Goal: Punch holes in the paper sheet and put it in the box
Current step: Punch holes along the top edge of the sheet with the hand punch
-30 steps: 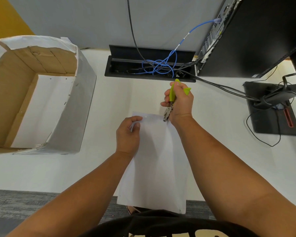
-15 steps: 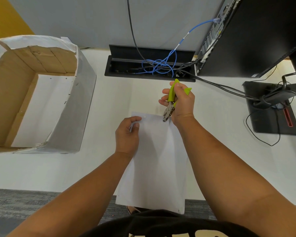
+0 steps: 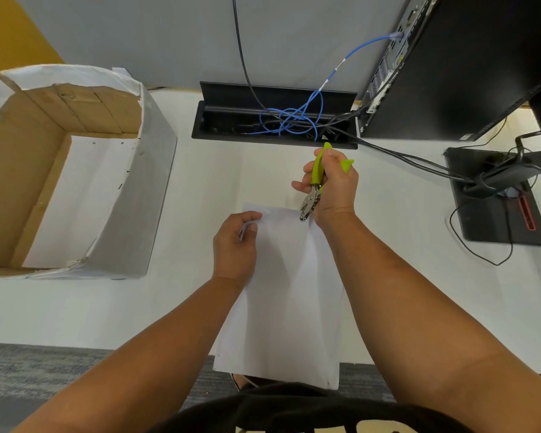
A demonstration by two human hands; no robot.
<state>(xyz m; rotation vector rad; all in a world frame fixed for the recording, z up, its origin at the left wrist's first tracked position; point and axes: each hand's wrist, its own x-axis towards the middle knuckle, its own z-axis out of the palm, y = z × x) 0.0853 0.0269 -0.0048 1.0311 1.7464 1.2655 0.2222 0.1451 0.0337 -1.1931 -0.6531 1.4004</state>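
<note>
Two hands on the job: left hand [image 3: 234, 245] pinches the paper sheet [image 3: 289, 295] at its far-left corner, fingers curled round the edge; right hand [image 3: 333, 187] grips the green-handled hole punch [image 3: 313, 190], metal tip at the sheet's far edge, right of the left hand. The sheet's long axis runs away from the person, near end overhanging the counter [image 3: 200, 189]. The box [image 3: 156, 170] sits well apart to the left, nearer the left hand. Punching looks unfinished.

My right hand [image 3: 333, 185] hides most of the punch [image 3: 314, 187] handles, and my left hand [image 3: 235, 245] covers the sheet [image 3: 288, 301] corner it pinches. The box [image 3: 156, 182] runs off the left edge. Any holes in the sheet are too small to count.
</note>
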